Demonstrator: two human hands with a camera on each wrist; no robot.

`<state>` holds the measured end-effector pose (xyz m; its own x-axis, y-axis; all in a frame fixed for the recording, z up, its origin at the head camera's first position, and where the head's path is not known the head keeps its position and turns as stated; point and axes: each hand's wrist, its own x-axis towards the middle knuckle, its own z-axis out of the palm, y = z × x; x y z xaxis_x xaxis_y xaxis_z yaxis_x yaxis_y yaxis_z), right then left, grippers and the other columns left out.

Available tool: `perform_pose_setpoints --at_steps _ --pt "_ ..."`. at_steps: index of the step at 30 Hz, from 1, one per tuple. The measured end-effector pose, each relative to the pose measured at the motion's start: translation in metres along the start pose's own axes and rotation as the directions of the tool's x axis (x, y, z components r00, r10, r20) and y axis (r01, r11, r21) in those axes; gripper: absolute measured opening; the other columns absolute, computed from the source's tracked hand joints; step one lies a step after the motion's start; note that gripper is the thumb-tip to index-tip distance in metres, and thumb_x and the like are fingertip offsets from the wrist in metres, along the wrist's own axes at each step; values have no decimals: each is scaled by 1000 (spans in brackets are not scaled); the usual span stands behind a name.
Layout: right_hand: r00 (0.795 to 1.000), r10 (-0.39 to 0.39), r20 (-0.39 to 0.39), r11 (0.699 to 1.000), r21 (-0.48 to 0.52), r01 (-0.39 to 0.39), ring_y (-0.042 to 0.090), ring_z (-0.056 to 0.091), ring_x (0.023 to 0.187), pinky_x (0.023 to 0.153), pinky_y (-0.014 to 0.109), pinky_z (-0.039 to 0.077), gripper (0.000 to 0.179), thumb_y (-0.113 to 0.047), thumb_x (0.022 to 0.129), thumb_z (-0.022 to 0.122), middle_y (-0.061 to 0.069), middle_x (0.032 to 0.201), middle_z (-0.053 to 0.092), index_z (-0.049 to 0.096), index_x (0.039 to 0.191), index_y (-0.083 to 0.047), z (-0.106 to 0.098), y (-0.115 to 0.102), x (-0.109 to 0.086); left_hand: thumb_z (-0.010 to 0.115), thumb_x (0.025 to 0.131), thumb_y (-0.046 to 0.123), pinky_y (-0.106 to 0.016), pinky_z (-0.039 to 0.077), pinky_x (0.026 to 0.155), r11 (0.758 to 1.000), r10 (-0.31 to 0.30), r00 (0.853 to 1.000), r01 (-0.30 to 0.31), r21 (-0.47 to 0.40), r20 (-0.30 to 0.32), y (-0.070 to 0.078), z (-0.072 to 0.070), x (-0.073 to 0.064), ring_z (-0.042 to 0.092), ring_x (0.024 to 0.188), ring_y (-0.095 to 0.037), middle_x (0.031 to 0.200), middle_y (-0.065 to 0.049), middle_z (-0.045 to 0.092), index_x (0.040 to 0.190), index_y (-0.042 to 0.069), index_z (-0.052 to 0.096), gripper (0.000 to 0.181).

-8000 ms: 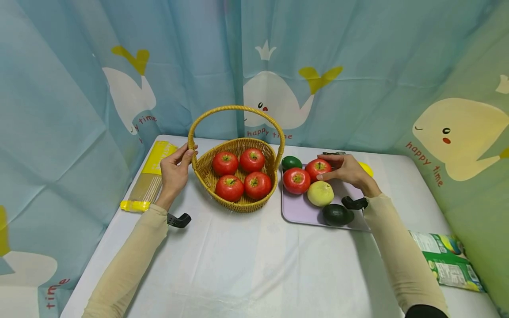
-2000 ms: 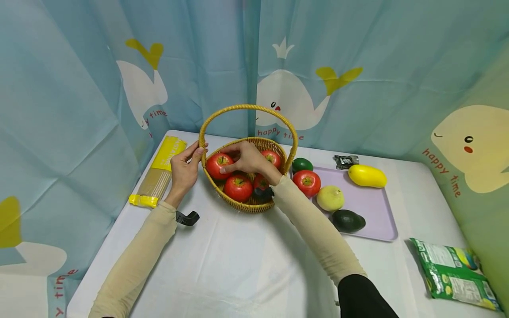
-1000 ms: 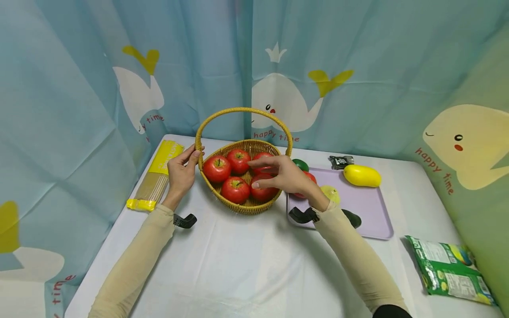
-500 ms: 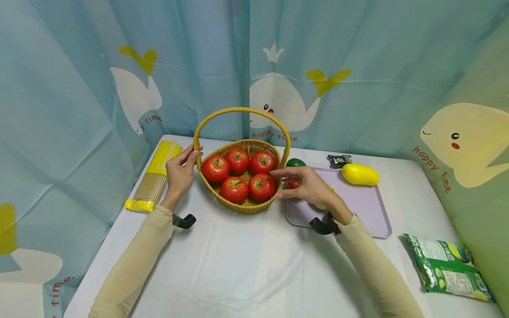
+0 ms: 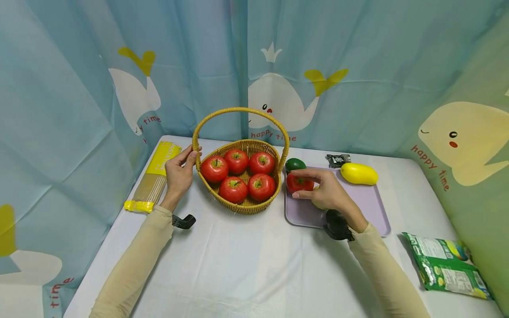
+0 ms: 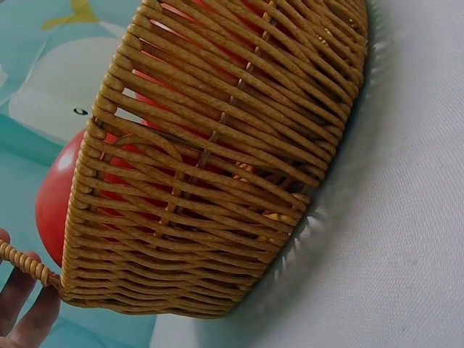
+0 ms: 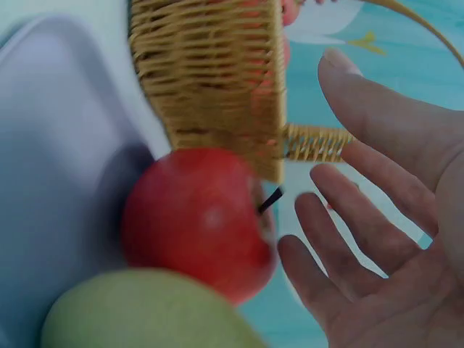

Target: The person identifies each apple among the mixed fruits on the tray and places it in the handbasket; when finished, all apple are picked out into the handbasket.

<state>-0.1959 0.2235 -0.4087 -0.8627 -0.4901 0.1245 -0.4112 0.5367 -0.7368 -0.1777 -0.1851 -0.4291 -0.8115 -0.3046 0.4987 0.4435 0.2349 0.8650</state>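
Observation:
My left hand [image 5: 179, 174] grips the base of the handle of a yellow wicker basket [image 5: 248, 207]; the left wrist view shows its fingers at the handle [image 6: 27, 264]. Several red apples lie in the basket. Over the lilac tray [image 5: 298, 218], my right hand [image 5: 328, 190] is spread above another red apple [image 5: 300, 182]. In the right wrist view its fingers are loosely bent and apart from that apple [image 7: 199, 221]. A pale green round fruit [image 7: 145, 315] sits beside the apple, mostly hidden by the hand in the head view.
A small dark green fruit [image 5: 295, 164] sits by the tray's back left corner. On the tray's far side are a yellow oblong fruit [image 5: 359, 174] and a black packet [image 5: 338, 160]. A pasta pack [image 5: 153, 179] lies left, a green bag [image 5: 447, 265] right.
Over the last two seconds my right hand let go of an apple at the basket's left side and moved right to the tray. The basket gained an apple; the left hand kept its grip.

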Motion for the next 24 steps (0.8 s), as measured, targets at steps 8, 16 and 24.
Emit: perform_pose_setpoints --at_steps 8,16,24 --pt "991 -76 -110 991 -121 63 45 59 136 118 64 44 70 -15 71 101 22 141 68 73 134 -3 -1 22 -4 63 104 -2 -8 57 86 1000 4 1000 -4 -8 0 2 0 0 71 97 7 119 -33 73 131 -13 68 29" --pt "995 -31 -90 981 -195 12 47 58 137 116 65 46 81 -16 70 102 24 143 66 66 141 1 -4 26 0 63 104 -3 -8 58 86 1000 6 1000 -6 -11 -2 2 0 -1 71 96 7 119 -34 73 131 -13 68 30" --pt "999 32 -29 954 -299 -39 49 55 138 119 64 44 90 -20 71 101 27 148 61 59 147 3 3 24 6 63 104 -1 -9 58 87 1000 -4 1000 5 -17 3 0 -1 0 74 99 -1 120 -32 73 132 -11 68 30"
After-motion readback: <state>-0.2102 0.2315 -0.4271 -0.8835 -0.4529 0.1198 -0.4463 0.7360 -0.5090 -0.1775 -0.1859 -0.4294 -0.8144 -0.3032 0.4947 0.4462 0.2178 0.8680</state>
